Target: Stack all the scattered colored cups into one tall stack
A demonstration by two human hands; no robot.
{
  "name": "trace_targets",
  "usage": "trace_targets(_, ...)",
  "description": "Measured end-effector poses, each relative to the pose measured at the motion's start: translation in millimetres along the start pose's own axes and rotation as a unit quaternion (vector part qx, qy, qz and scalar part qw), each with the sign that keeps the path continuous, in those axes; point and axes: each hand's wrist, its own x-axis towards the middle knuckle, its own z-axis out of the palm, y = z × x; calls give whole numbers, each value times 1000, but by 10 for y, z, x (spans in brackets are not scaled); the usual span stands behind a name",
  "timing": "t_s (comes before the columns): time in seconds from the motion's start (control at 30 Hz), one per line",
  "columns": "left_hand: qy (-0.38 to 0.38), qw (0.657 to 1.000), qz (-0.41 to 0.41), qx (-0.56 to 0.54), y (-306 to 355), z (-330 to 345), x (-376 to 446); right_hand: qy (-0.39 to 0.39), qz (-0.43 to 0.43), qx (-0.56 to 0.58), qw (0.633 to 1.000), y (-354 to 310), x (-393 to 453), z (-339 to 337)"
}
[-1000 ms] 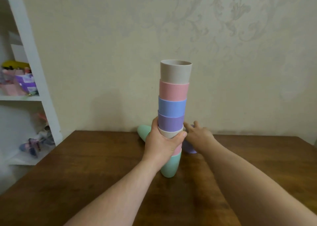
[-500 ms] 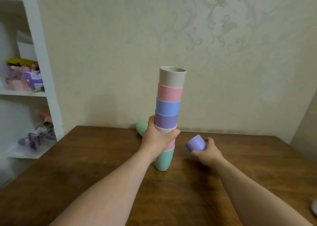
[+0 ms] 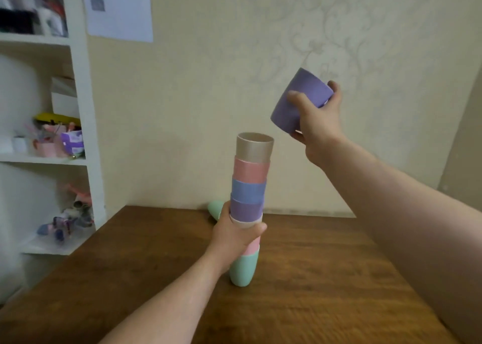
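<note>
A tall stack of cups (image 3: 251, 184) stands on the wooden table (image 3: 326, 278): green at the bottom, then pink, white, purple, blue, pink and beige on top. My left hand (image 3: 234, 236) grips the stack's lower middle. My right hand (image 3: 317, 123) holds a purple cup (image 3: 300, 99) tilted in the air, above and to the right of the stack's open top. A green cup (image 3: 216, 209) lies on its side behind the stack, partly hidden by my left hand.
A white shelf unit (image 3: 86, 124) with boxes and small items stands at the left, beside the table's left edge. The wall runs close behind the table. A paper sheet (image 3: 117, 7) hangs on it.
My right hand has picked the purple cup up from the table and raised it up and right, above the level of the stack's top. My left hand stays on the stack.
</note>
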Motion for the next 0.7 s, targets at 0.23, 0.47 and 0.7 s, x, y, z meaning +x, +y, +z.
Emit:
trace_targets(0.23, 3, 1000, 8, 9, 42, -9, -43, -71, 16, -67, 995, -24, -202, 193)
trace_targets(0.47, 2, 1000, 15, 4, 15, 14, -28, -98, 10, -69, 993, -6, -179, 210)
trace_targets(0.7, 3, 999, 32, -3, 14, 34, -29, -163, -1, -124, 979, 414, -326, 281)
